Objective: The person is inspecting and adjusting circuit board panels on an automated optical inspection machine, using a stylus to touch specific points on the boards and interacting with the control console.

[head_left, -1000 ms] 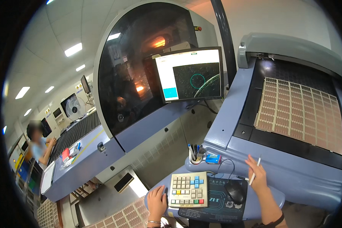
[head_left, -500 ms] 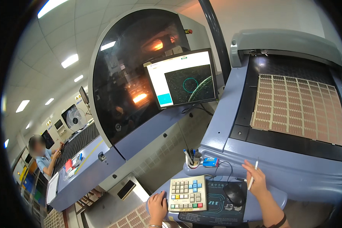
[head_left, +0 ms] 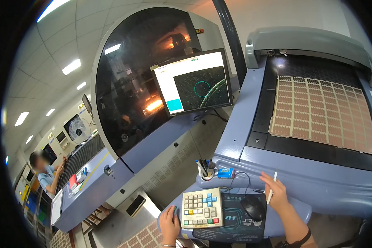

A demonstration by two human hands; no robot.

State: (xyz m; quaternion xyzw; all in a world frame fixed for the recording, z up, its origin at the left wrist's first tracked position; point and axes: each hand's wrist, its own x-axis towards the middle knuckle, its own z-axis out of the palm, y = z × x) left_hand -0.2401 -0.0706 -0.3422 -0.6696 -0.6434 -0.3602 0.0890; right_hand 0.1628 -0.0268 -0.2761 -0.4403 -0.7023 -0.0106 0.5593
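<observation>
My right hand (head_left: 278,197) is raised at the right of the mouse. It grips a slim white pen-like tool (head_left: 271,191) with a thin tip pointing up. My left hand (head_left: 169,226) rests beside the left edge of a beige keypad (head_left: 201,208) with coloured keys, its fingers loosely bent and nothing visible in them. A small green spot shows by its fingertips, too small to name. Right of the keypad, a black mouse (head_left: 253,208) lies on a dark printed mouse pad (head_left: 231,234). Above, a monitor (head_left: 194,84) displays a magnified dark surface with a circle and a pale curved line.
A panel sheet of copper-coloured units (head_left: 322,113) lies on the machine bed (head_left: 263,124) at right. A pen cup (head_left: 206,175) and a small blue box (head_left: 225,173) stand behind the keypad. A phone (head_left: 135,205) lies lower left. A co-worker (head_left: 47,177) sits at the far left.
The view has shifted slightly, so the scene sits a little further left and up. My right hand still holds the white tool; my left hand's fingers have drawn slightly away from the keypad.
</observation>
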